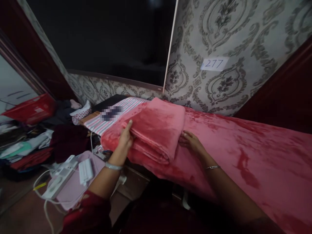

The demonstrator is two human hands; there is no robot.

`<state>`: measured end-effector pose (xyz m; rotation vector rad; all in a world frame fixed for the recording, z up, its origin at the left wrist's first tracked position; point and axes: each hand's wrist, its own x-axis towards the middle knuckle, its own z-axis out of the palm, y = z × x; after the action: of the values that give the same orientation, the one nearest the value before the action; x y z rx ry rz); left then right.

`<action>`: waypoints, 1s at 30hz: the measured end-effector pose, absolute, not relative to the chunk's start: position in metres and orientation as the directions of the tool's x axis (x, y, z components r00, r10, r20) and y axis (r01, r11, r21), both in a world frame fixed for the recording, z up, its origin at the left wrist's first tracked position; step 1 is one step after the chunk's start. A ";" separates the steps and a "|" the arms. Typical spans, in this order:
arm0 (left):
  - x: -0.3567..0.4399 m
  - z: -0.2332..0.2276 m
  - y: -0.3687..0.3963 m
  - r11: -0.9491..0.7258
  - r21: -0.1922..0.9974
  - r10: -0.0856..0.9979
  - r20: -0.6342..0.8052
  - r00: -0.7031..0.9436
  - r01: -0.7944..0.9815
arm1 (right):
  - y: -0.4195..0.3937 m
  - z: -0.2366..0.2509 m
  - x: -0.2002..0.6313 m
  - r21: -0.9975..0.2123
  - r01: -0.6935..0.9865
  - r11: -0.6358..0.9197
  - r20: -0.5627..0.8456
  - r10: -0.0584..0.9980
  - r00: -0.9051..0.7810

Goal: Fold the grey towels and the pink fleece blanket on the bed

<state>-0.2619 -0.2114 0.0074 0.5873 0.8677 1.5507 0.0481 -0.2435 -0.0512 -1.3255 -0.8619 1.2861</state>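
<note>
A thick red plush blanket (156, 126), folded into a layered bundle, lies in front of me on a larger spread of red plush cloth (234, 156). At its left edge, my left hand (126, 139) is closed on the blanket with the thumb on top; the other fingers are mostly hidden. My right hand (192, 141) holds the bundle's right edge with bent fingers, their tips partly out of sight against the fabric. Beyond my left hand, a striped cloth (97, 125) sticks out at the far left end of the surface.
A dark television screen (104, 39) rises behind the surface. On the left are a power strip (60, 178) with cables, a white charger-like block (85, 171), piled clothes (68, 139) and a red basket (31, 109). A paper label (214, 63) marked 277 is on the wall.
</note>
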 end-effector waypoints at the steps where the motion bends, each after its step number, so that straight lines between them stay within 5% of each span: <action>1: -0.265 0.007 -0.206 -0.055 0.848 0.975 -0.068 -0.211 -0.527 | -0.246 -0.051 0.045 -0.965 -0.164 -0.205 -0.227 0.966 0.127; 7: -0.285 0.010 -0.197 -0.178 0.952 0.939 0.089 -0.333 -0.248 | -0.252 -0.043 0.032 -0.960 -0.146 -0.239 -0.242 0.970 0.003; 14: -0.315 -0.012 -0.218 -0.009 0.994 0.921 0.050 -0.387 0.108 | -0.251 -0.051 0.032 -0.956 -0.166 -0.241 -0.251 0.967 0.042; 18: -0.325 -0.008 -0.215 0.020 0.945 0.940 0.093 -0.328 0.327 | -0.248 -0.055 0.031 -0.965 -0.140 -0.220 -0.229 0.972 0.049; 22: -0.331 -0.003 -0.209 0.054 0.941 0.975 0.022 -0.220 0.333 | -0.249 -0.057 0.025 -0.977 -0.091 -0.192 -0.199 0.978 0.068; 24: -0.332 -0.005 -0.209 0.056 0.945 0.979 0.012 -0.206 0.323 | -0.254 -0.057 0.019 -0.998 0.014 -0.068 -0.065 0.984 0.163; 27: -0.332 -0.007 -0.213 -0.002 0.953 0.971 0.074 -0.227 0.302 | -0.266 -0.049 0.004 -0.906 0.359 0.224 0.327 0.910 0.257; 30: -0.327 -0.003 -0.217 -0.056 0.973 0.959 0.114 -0.260 0.222 | -0.274 -0.030 -0.021 -0.685 0.583 0.437 0.534 0.846 -0.006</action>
<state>-0.3275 -0.2172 -0.0033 1.2921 1.5352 1.3699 -0.0212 -0.2740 -0.0305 -1.2494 -1.6958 0.3316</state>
